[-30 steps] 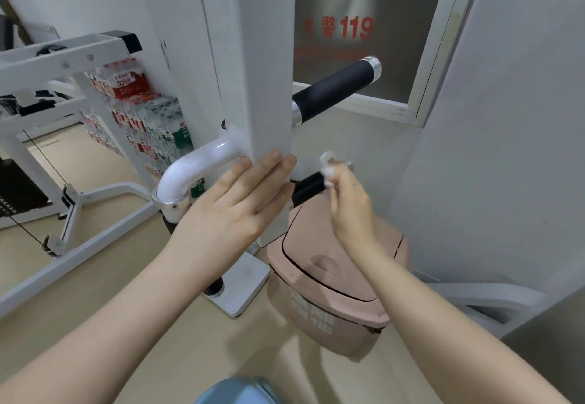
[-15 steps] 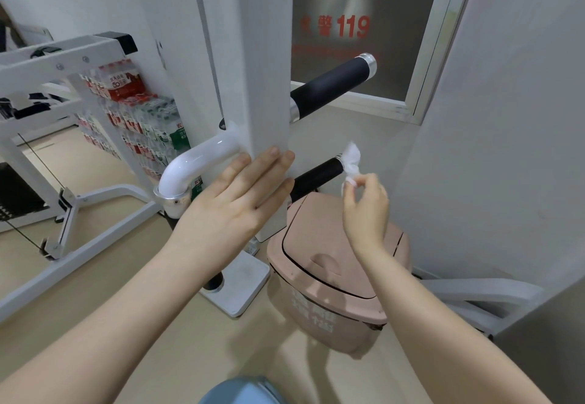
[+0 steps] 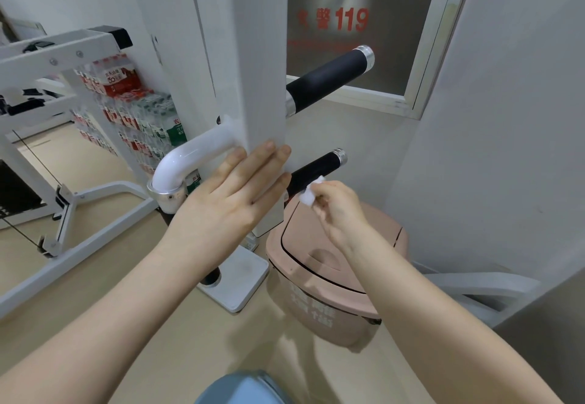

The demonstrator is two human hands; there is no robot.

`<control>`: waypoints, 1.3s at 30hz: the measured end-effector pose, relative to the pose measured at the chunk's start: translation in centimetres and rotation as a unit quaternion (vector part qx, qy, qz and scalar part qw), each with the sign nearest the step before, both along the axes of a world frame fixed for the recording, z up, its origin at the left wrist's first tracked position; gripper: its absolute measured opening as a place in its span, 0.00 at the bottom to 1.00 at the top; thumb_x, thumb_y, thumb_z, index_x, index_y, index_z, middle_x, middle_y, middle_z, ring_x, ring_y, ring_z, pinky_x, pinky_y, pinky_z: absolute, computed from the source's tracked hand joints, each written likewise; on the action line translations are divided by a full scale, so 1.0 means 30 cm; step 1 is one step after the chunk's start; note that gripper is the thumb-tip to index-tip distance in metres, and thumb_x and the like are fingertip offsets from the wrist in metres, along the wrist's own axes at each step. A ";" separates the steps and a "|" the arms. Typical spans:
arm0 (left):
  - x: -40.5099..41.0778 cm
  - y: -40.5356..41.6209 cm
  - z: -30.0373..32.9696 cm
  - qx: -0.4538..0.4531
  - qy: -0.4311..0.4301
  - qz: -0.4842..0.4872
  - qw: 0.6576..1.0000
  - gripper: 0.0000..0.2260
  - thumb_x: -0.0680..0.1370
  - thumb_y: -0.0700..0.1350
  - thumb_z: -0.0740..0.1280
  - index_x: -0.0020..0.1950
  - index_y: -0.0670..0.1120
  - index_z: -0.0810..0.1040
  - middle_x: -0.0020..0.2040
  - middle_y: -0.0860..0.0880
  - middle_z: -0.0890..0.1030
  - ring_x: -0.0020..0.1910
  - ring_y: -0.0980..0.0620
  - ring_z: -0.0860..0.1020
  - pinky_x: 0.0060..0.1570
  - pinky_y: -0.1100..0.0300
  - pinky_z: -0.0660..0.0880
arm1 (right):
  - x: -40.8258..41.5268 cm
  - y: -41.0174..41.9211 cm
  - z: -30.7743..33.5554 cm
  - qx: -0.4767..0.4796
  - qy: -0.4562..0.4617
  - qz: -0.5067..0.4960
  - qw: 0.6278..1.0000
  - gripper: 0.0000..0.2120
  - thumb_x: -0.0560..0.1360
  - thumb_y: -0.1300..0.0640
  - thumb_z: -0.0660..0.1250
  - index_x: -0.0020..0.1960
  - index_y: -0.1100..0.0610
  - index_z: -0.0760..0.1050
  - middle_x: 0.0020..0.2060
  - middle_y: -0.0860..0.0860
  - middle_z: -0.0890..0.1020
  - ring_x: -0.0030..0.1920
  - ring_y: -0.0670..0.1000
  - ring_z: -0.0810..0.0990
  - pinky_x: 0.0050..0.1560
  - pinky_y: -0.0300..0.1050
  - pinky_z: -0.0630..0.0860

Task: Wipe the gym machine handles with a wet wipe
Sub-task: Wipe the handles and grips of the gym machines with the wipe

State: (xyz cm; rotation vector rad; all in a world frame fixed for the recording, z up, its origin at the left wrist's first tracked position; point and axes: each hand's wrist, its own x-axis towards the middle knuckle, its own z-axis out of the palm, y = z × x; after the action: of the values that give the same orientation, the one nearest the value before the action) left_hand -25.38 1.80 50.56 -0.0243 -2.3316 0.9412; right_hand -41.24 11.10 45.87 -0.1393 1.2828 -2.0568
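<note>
Two black handles with silver end caps stick out to the right of a white upright post: an upper handle and a shorter lower handle. My right hand pinches a crumpled white wet wipe just below the inner end of the lower handle; whether the wipe touches the handle I cannot tell. My left hand rests flat, fingers straight, against the post's lower front. A white curved tube leaves the post to the left.
A pink lidded bin stands on the floor under my right hand. The post's base plate sits beside it. Packs of bottled water are stacked behind, with a white machine frame at left. A window with red "119" lettering is behind.
My right hand, which had carried the wipe out to the lower handle's outer end, has drawn back down toward the post. My left hand has stayed on the post.
</note>
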 end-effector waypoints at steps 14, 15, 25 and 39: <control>-0.007 -0.005 0.001 -0.004 0.000 -0.004 1.000 0.20 0.74 0.39 0.57 0.66 0.41 0.71 0.71 0.41 0.67 0.71 0.42 0.60 0.72 0.50 0.50 | -0.018 -0.057 -0.014 -0.193 -0.277 -0.012 0.941 0.09 0.80 0.67 0.51 0.48 0.66 0.70 0.56 0.62 0.75 0.65 0.58 0.73 0.66 0.54 0.68; -0.007 -0.005 0.000 -0.003 -0.002 -0.004 1.000 0.20 0.74 0.40 0.57 0.66 0.41 0.71 0.71 0.41 0.66 0.71 0.42 0.59 0.72 0.50 0.50 | -0.004 -0.065 -0.024 -0.174 -0.254 0.011 0.952 0.10 0.80 0.69 0.51 0.47 0.66 0.70 0.52 0.61 0.75 0.62 0.57 0.75 0.65 0.51 0.69; -0.006 -0.004 0.002 -0.001 -0.001 -0.004 1.000 0.20 0.74 0.39 0.57 0.66 0.41 0.71 0.72 0.42 0.65 0.71 0.42 0.60 0.72 0.50 0.50 | 0.040 -0.020 -0.052 0.188 0.212 -0.063 0.957 0.08 0.77 0.56 0.62 0.55 0.52 0.65 0.44 0.45 0.76 0.43 0.42 0.74 0.42 0.36 0.69; -0.004 0.005 0.000 -0.002 0.005 -0.001 1.000 0.20 0.74 0.40 0.57 0.65 0.41 0.72 0.70 0.41 0.68 0.70 0.43 0.60 0.71 0.50 0.51 | -0.074 -0.005 -0.075 0.210 0.755 -0.137 0.605 0.12 0.71 0.70 0.62 0.51 0.63 0.81 0.51 0.58 0.83 0.53 0.57 0.81 0.56 0.41 0.71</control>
State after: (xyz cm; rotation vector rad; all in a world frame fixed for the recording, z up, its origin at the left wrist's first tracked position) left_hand -25.49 1.95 50.57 -0.0234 -2.3202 0.9424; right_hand -43.45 10.94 43.64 -1.8647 2.8023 -1.4577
